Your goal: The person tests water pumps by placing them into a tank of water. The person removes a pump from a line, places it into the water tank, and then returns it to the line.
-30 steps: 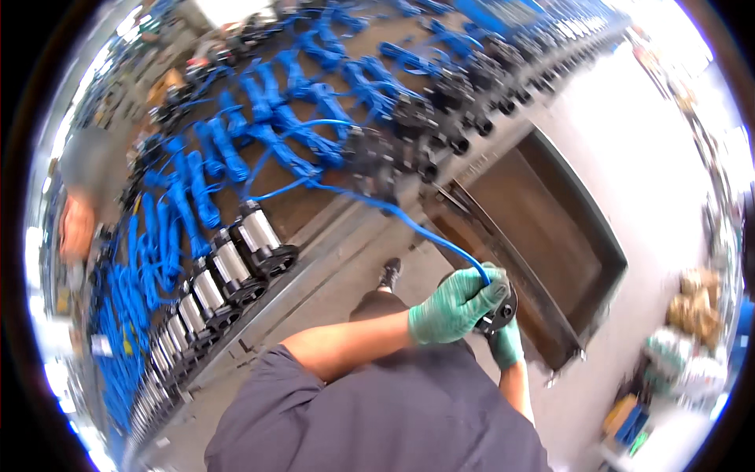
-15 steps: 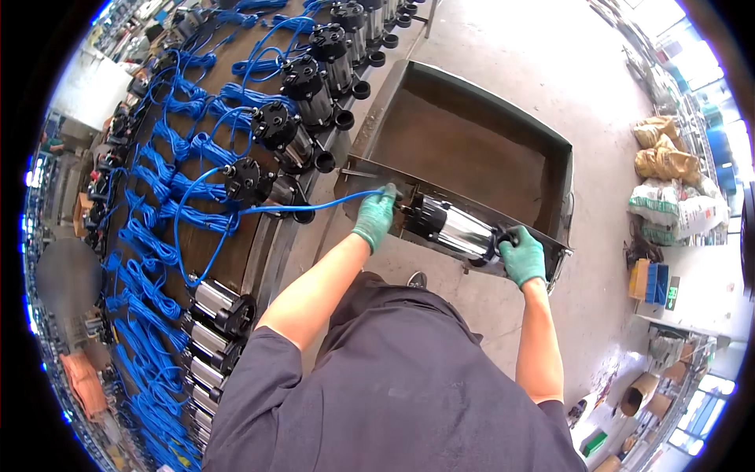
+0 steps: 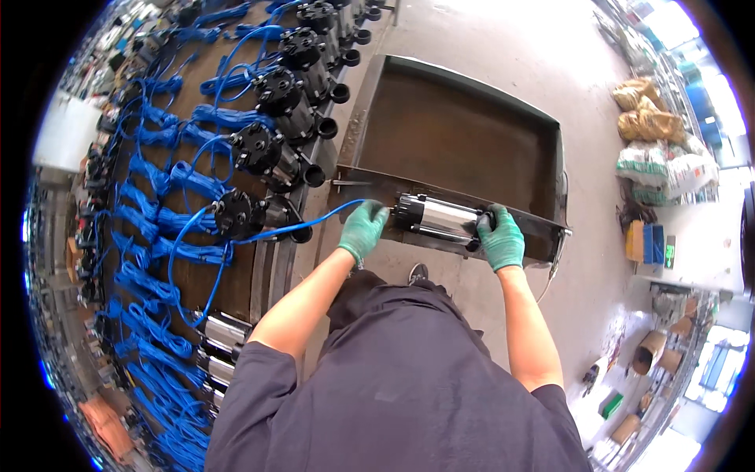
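Both green-gloved hands grip a silver-bodied pump (image 3: 435,217) lying across the near rim of the rusty steel tray (image 3: 550,165), the left hand (image 3: 363,229) closed at its blue cable (image 3: 314,224) end, the right hand (image 3: 500,236) wrapped around its black base, so it seems nearly set down, with many cabled pumps (image 3: 259,149) lined beyond the left fingers.

1. Both gloves, left hand (image 3: 363,230) and right hand (image 3: 501,237), are green.
2. The pump (image 3: 437,218) is shiny silver with black ends.
3. Its cable (image 3: 314,225) is bright blue.
4. The tray (image 3: 464,134) is rusty brown.
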Available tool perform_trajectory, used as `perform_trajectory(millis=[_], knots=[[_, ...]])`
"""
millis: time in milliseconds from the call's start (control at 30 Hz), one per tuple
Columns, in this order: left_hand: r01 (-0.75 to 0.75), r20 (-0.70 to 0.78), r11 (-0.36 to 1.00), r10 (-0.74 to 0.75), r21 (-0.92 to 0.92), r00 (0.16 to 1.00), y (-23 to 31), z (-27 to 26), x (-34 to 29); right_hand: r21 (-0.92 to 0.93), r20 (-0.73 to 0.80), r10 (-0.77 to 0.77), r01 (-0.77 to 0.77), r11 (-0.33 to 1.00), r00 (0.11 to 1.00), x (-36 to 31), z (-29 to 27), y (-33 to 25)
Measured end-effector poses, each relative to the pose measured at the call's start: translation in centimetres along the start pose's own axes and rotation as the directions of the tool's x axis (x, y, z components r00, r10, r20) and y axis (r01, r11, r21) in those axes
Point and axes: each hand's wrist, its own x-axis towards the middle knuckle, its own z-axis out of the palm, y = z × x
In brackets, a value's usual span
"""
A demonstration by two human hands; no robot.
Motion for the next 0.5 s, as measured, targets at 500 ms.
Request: perform_trajectory(millis=[500], knots=[[-0.215,-0.111,0.974,0.222,0.07,0.969,3.8,5.5,-1.8,0.13,-0.341,0.572,-0.565,0.815,0.746,-10.4,-1.6,23.4]])
